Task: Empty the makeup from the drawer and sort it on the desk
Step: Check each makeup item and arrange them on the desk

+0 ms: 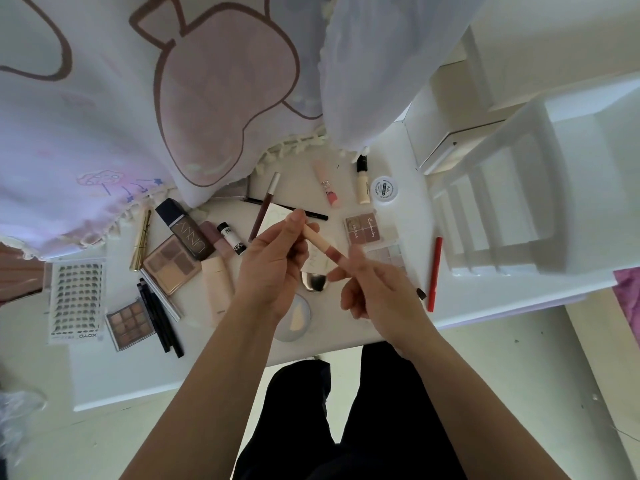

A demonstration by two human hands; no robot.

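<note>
Sorting stage here: one slim lip tube with a cream cap and dusty-pink body [323, 242] is up for placing.
Left grip [273, 258] pinches the cream end and right grip [374, 292] pinches the pink end (bit blurry), holding it just above the white desk [207, 375]. The white plastic drawer [502, 209] on the right looks emptied, so I'd guess the next move is setting it down near the pink lip gloss tube [327, 187] at the back.

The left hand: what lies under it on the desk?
A round pale compact and a shiny metal piece show partly beneath the left hand holding the lip tube; wrist and palm cover their other parts and anything else there.
</note>
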